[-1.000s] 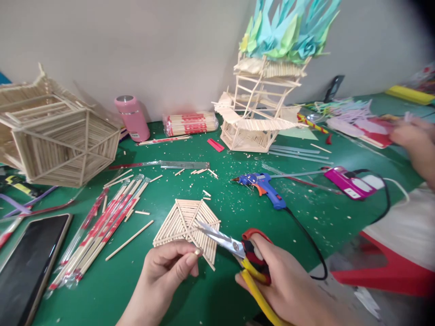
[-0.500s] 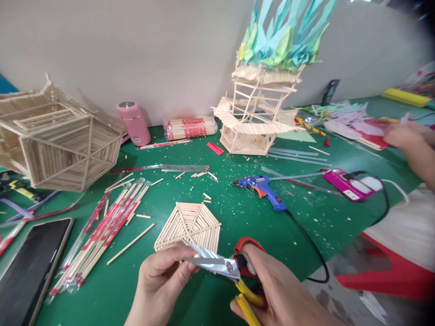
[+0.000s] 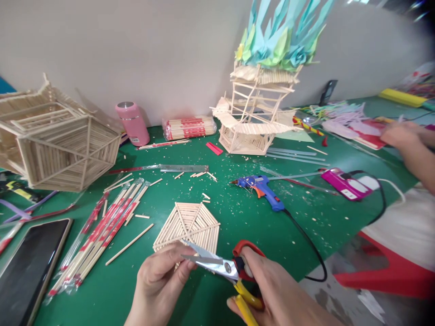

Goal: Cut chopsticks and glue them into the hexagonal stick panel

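Observation:
My right hand (image 3: pixel 278 294) grips red and yellow scissors (image 3: pixel 231 269), blades slightly apart and pointing left at my left fingertips. My left hand (image 3: pixel 159 280) is pinched at the blade tips, over the near edge of a flat hexagonal panel of wooden sticks (image 3: pixel 188 226); whether it holds a stick piece or the panel's edge is hidden. The panel lies on the green table (image 3: pixel 238 222).
Wrapped chopsticks (image 3: pixel 102 231) and a tablet (image 3: pixel 29 267) lie left. A blue glue gun (image 3: pixel 261 188) with black cord is right of the panel. A stick tower with paper cranes (image 3: pixel 261 104), a hexagonal stick box (image 3: pixel 57 145), a pink bottle (image 3: pixel 132 123). Another person's hand (image 3: pixel 408 140) at right.
The scissors swung down from over the panel toward my left fingertips. My left hand stayed at the panel's near edge. The view shifted a little.

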A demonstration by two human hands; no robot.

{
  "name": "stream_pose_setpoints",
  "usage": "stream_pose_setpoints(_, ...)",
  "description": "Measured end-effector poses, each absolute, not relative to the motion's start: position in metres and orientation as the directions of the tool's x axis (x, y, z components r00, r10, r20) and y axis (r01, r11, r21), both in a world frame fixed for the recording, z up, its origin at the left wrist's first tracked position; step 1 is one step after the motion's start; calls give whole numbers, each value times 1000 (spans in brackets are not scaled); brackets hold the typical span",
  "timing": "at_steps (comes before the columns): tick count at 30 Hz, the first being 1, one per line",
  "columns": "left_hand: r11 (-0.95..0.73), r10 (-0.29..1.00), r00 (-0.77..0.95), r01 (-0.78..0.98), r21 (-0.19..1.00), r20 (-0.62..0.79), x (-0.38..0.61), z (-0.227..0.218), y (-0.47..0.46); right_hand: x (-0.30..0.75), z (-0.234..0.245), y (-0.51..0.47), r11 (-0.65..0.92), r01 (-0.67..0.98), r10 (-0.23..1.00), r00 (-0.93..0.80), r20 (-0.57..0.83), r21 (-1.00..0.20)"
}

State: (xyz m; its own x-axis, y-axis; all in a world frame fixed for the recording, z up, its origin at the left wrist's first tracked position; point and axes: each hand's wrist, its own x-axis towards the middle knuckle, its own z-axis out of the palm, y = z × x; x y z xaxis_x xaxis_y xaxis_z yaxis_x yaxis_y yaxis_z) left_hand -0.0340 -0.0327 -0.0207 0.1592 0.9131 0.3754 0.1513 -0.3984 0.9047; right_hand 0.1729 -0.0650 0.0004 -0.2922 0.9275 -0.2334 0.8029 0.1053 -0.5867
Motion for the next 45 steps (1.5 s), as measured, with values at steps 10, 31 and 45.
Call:
stream_pose_setpoints(10, -423, 900, 188, 168, 890, 392, -35, -19, -33, 172, 0, -65, 130, 832, 899, -329, -291, -540)
stream_pose_setpoints(31, -220, 964, 177, 95, 971, 201, -30, -24, -38, 173, -21, -67, 15, 769, 916, -268, -300, -639)
stream_pose_setpoints(45, 157, 976, 172, -115, 981, -136, -27, -30, -40, 182, -8, -64, 68, 795, 912, -294, -286, -602)
